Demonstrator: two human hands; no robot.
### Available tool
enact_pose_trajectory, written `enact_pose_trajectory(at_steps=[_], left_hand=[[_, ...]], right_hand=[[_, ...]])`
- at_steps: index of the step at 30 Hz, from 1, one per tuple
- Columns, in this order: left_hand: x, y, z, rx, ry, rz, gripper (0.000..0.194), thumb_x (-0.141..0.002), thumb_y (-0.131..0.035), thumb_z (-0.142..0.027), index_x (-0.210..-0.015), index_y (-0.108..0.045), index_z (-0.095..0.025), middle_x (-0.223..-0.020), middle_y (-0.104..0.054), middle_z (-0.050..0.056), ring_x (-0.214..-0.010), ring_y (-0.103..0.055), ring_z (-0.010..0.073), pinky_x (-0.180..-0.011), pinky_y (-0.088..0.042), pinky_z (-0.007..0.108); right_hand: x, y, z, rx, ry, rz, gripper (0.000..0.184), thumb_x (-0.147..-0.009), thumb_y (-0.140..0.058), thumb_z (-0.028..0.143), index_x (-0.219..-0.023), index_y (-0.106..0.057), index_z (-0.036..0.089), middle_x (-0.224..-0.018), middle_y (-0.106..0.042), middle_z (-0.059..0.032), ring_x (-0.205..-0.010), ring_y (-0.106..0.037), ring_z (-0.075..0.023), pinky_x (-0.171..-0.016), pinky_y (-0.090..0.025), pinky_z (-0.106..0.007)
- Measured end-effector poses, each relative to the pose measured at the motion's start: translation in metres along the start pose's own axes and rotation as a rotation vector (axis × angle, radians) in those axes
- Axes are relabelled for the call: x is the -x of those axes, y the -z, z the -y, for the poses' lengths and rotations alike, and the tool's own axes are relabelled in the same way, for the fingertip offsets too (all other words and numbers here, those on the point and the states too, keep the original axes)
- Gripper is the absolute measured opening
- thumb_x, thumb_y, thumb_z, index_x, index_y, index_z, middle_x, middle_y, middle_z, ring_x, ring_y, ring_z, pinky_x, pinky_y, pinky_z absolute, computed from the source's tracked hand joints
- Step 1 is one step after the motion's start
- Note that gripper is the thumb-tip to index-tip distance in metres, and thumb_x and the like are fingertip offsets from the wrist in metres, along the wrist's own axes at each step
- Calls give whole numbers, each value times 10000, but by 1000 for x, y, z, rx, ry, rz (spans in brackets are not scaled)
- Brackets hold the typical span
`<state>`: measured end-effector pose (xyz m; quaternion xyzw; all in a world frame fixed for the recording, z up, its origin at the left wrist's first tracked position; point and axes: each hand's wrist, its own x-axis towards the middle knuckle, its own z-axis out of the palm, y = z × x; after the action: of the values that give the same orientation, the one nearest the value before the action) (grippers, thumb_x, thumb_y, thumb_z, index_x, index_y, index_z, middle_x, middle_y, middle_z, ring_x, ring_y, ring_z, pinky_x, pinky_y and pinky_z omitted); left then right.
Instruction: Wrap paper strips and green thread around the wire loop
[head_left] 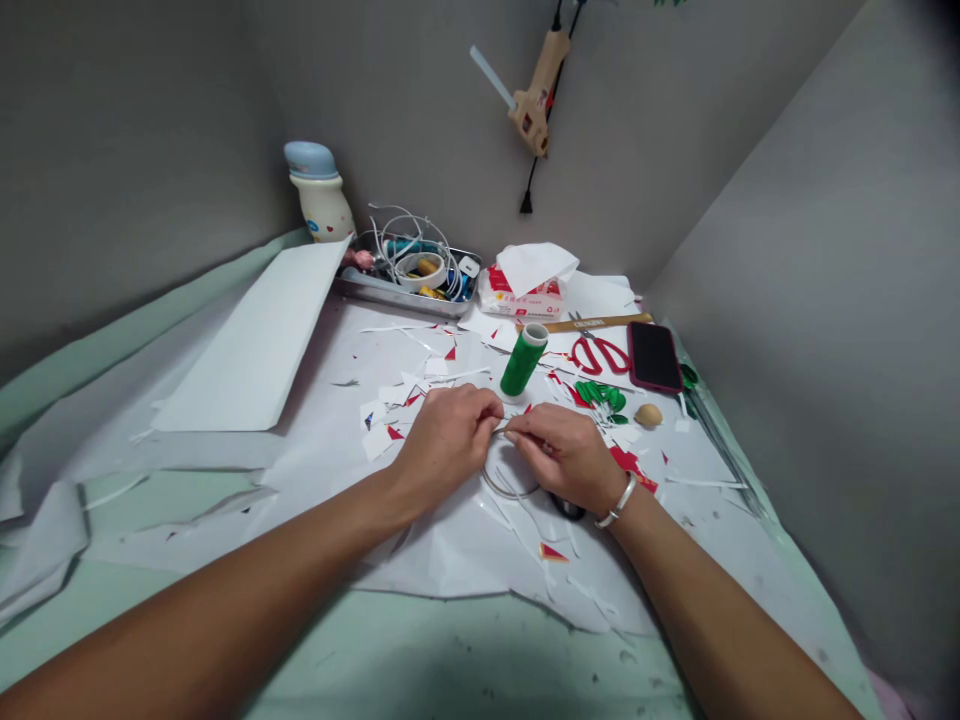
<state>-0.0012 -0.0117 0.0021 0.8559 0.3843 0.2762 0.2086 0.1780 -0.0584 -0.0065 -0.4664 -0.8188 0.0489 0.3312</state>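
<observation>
At the fingers of your left hand [454, 435] and right hand [571, 452] is one thin hoop [510, 495], its far edge pinched by both, fingertips brought tightly together with little gap. Just beyond the fingers stands one green spool [523, 362]. To their right, you have one brown ball [648, 415] and several green oval pieces [592, 392], too clustered to count; farther out that way lie one phone [655, 357] and one pair of red-handled scissors [589, 352].
</observation>
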Motion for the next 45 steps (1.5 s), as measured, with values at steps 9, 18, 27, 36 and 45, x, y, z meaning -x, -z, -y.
enact_pose_trajectory(at_steps=[9, 18, 27, 36, 45], left_hand=[[1, -1, -2, 62, -86, 66, 143, -852, -498, -134, -849, -615, -215, -829, -654, 0, -825, -565, 181, -883, -386, 400], [-2, 2, -5, 158, 65, -29, 130, -825, -495, -123, -836, -591, -209, -862, -648, 15, -836, -570, 178, -813, -438, 353], [0, -1, 0, -5, -30, 36, 158, -851, -468, -130, -848, -610, -201, -834, -645, 22, -817, -565, 193, -845, -401, 398], [0, 2, -6, 176, -42, 58, 132, -847, -489, -143, -840, -600, -214, -864, -645, 4, -850, -565, 176, -874, -404, 372], [-2, 1, 1, 66, 29, -38, 144, -831, -479, -115, -841, -593, -202, -837, -629, 12, -829, -555, 183, -830, -394, 369]], right_hand=[[-2, -2, -11, -143, -184, -52, 149, -878, -541, 174, -888, -684, 211, -825, -703, -20, -753, -633, -148, -704, -481, -259], [0, -2, -6, -87, -82, 76, 148, -854, -555, 177, -864, -697, 218, -789, -701, -16, -737, -621, -148, -693, -472, -261], [-1, 1, 0, -2, 7, -28, 144, -885, -525, 209, -890, -668, 196, -764, -656, -38, -719, -579, -159, -692, -455, -286], [-1, -2, -16, -128, -191, -47, 152, -888, -540, 189, -917, -688, 211, -873, -706, -33, -801, -629, -157, -741, -476, -276], [-1, -3, -3, 25, 9, 31, 151, -888, -530, 191, -901, -680, 191, -729, -636, -31, -711, -538, -163, -675, -433, -286]])
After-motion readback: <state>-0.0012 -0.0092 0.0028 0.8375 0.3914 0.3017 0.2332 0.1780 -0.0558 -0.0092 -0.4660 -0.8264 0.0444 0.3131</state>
